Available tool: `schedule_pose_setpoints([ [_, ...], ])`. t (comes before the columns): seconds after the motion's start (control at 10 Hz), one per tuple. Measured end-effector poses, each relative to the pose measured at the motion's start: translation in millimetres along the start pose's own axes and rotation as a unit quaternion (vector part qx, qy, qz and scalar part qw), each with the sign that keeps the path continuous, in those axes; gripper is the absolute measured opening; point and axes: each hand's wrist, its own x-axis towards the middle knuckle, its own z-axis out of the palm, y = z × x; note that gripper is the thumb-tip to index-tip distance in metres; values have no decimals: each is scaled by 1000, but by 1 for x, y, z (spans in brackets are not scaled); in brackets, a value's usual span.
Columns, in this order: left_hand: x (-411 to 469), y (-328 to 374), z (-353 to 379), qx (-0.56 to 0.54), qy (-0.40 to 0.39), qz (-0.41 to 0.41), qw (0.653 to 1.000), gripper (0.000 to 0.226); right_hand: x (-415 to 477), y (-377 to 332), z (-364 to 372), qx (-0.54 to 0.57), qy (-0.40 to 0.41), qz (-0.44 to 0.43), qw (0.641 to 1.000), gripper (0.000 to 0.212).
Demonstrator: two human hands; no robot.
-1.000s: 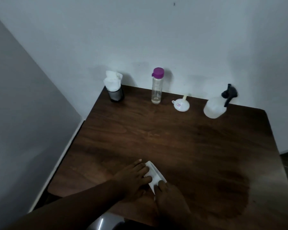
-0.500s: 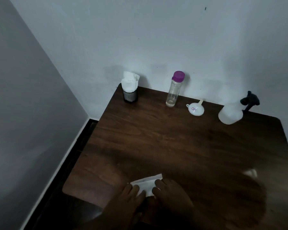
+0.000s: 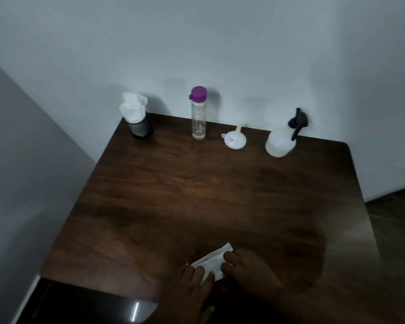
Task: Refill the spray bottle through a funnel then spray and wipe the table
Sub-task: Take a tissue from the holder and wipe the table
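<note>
Dark brown wooden worktop [image 3: 220, 195] meets a pale wall. My left hand [image 3: 193, 286] lays straight, relaxed fingers on the near-left end of the folded white paper tissue [image 3: 212, 261], whose long axis runs near-left to far-right. My right hand [image 3: 250, 270] presses its far-right end likewise, gripping nothing. Translucent white spray bottle with black trigger [image 3: 278, 143] stands well apart, back right, nearer my right hand.

1. Table [image 3: 197, 195]: dark wood grain, smooth, with a faint sheen.
2. Folded tissue [image 3: 214, 260], at the table's near edge: white matt paper.
3. Spray bottle [image 3: 279, 143], at the table's far edge: frosted translucent plastic with a black plastic head.
4. Funnel [image 3: 234, 141]: smooth white plastic.
5. Water bottle [image 3: 198, 120]: clear plastic with a purple plastic cap.
</note>
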Motion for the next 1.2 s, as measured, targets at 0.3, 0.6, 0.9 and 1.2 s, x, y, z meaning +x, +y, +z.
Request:
schedule_pose_setpoints([
  [0.3, 75, 84, 12, -36, -70, 28, 996, 63, -93, 54, -8, 6, 23, 86, 996, 13],
  [0.6, 121, 114, 33, -5, -90, 61, 994, 16, -148, 79, -14, 32, 49, 180, 982, 10],
  [0.9, 141, 124, 41, -22, -4, 32, 999, 23, -180, 76, -8, 90, 73, 309, 944, 37],
  [1.2, 142, 134, 51, -116, -66, -27, 991, 23, -173, 59, -20, 146, 19, 357, 923, 26],
])
